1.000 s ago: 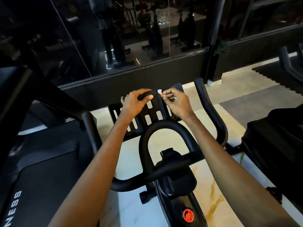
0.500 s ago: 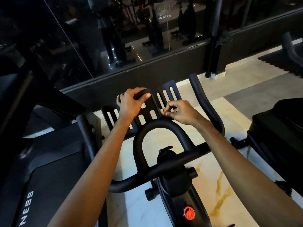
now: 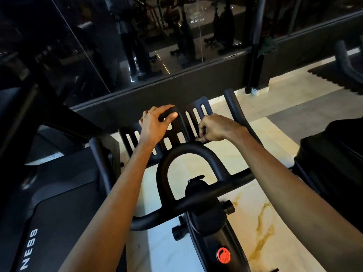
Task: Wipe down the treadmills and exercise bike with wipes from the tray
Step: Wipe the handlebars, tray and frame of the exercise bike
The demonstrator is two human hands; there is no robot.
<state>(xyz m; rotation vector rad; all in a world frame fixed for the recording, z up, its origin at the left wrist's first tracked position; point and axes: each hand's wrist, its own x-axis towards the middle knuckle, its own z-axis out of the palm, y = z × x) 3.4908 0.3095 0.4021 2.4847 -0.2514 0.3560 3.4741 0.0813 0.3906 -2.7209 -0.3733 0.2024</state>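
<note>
Compared with one second earlier, the right hand (image 3: 218, 127) has been drawn down from the top edge of the slotted holder (image 3: 193, 116) to its lower right corner, fingers pinched together on a small crumpled wipe (image 3: 200, 138) that is mostly hidden beneath them; the left hand (image 3: 155, 124) is kept clamped over the holder's top ridge. Nearest, a red knob (image 3: 223, 255) is seen on the exercise bike (image 3: 212, 228); the looped handlebar (image 3: 188, 152) crosses before the holder. A treadmill (image 3: 49, 213) is set to the left, and a dark machine (image 3: 334, 154) to the right. Marble floor (image 3: 245, 222) lies beneath and a glass wall (image 3: 98, 46) stands beyond. The bike is finished matt black, its holder pierced by slots.
</note>
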